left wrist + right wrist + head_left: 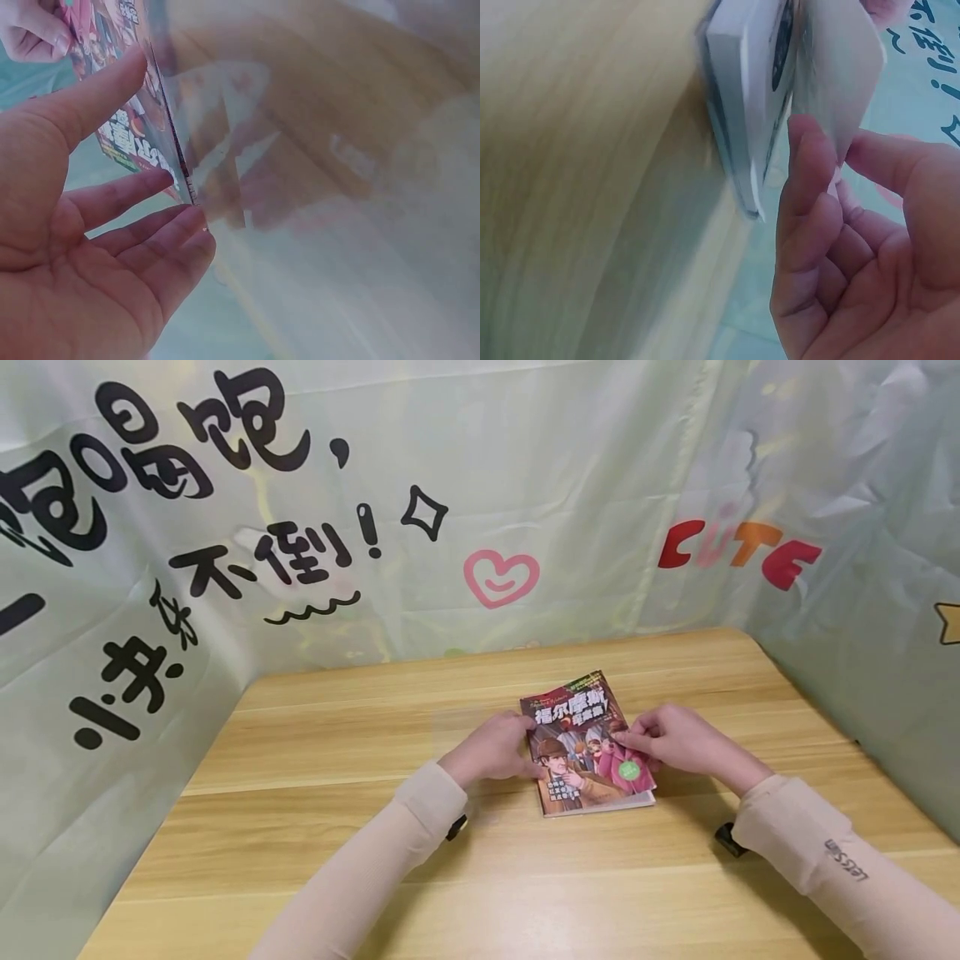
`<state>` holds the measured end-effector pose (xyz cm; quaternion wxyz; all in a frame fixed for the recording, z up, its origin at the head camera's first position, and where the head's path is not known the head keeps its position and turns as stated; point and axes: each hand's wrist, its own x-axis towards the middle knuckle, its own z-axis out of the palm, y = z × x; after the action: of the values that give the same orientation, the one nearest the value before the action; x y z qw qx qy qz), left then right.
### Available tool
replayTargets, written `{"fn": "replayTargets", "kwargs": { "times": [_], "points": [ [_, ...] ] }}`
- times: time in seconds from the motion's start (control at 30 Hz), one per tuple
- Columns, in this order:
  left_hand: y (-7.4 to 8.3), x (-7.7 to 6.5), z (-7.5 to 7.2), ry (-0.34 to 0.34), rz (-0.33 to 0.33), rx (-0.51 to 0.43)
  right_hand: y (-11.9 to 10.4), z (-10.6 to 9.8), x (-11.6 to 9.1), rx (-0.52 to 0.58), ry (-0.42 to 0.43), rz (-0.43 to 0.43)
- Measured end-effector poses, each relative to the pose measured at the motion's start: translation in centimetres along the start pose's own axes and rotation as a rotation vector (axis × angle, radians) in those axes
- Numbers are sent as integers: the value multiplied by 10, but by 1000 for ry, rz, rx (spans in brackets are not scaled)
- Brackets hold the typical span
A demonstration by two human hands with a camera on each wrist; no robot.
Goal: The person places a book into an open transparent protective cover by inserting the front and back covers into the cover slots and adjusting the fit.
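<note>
So there's a pale green fabric backdrop [585,452] around a light wood table [315,760], with chunky black lettering [303,556] on the left, a pink heart [501,585] mid-scene and a colorful "CUTE" [746,543] on the right. A book [577,752] with an illustrated front lies face up on the table, a bit right of the middle. The left hand [491,747] rests at its left edge, thumb on the front, other fingers pretty straight. The right hand [678,739] pinches the front cover [844,67] near its right edge, fingers curled, holding it off the pages [739,112].
</note>
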<state>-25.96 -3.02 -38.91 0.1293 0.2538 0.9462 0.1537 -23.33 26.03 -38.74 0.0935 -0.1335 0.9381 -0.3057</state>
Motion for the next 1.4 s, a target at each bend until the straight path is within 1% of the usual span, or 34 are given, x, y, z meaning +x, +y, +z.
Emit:
{"fn": "replayTargets", "kwargs": {
  "times": [0.13,0.23,0.33,0.4,0.5,0.57,0.67,0.87,1.23,1.4],
  "points": [
    [-4,-4,-2,25,3,-32,-5,-2,-1,17,14,-6],
    [-8,-9,-4,54,-21,-62,-11,-5,-2,23,29,-10],
    [-14,-15,-7,92,-65,-83,-15,-7,-2,19,47,-15],
    [-18,-19,-8,113,-105,-94,-19,-8,-2,23,51,-21],
    [-24,-25,-10,132,-155,-100,-24,-9,-3,28,62,-42],
    [-28,-27,-10,130,-172,-103,-27,-9,-3,27,75,-65],
    [-32,-30,-10,122,-176,-93,-33,-10,-3,24,100,-99],
    [-35,-33,-6,96,-195,-61,-48,-9,-3,41,119,-114],
    [-38,-39,-2,109,-214,-16,-67,-1,4,84,154,-168],
    [-39,-40,0,112,-223,-2,-73,5,9,86,149,-184]
  ]
}}
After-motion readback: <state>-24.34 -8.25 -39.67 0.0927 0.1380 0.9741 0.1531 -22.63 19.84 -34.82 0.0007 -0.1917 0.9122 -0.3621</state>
